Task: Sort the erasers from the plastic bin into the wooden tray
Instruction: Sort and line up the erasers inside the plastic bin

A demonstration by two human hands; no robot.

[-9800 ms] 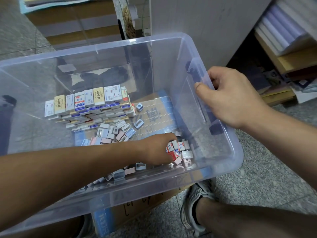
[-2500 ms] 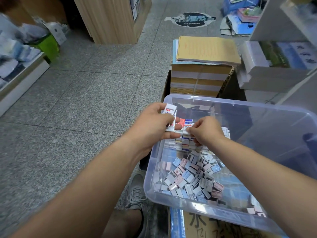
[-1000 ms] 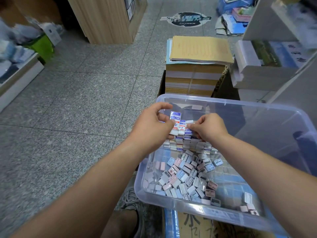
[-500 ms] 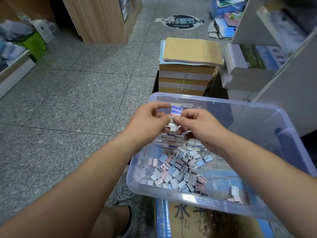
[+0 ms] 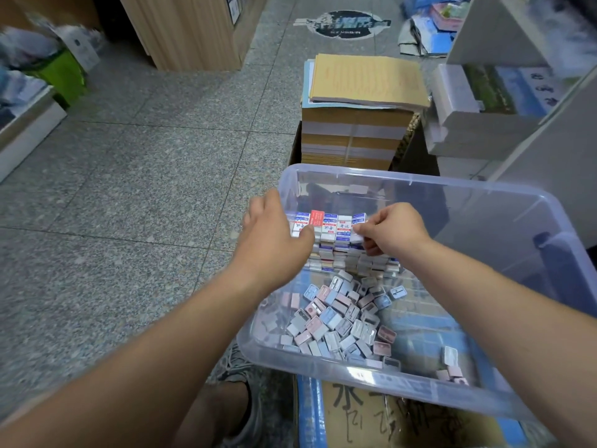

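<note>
A clear plastic bin rests on a cardboard box. Against its far wall stand neat rows of wrapped erasers, white with blue labels and one red. Small loose pink, blue and grey pieces are heaped in the bin's middle. My left hand reaches over the bin's left rim with relaxed fingers, its thumb against the left end of the top eraser row. My right hand has curled fingers that pinch an eraser at the row's right end. No wooden tray is in view.
A stack of paper pads stands just behind the bin. White shelving with packs is at the right. Grey tiled floor spreads to the left, with a wooden cabinet beyond. My shoe is below the bin.
Half a second ago both hands held one blue-labelled eraser up between them. They have since parted and dropped to the ends of the top eraser row.
</note>
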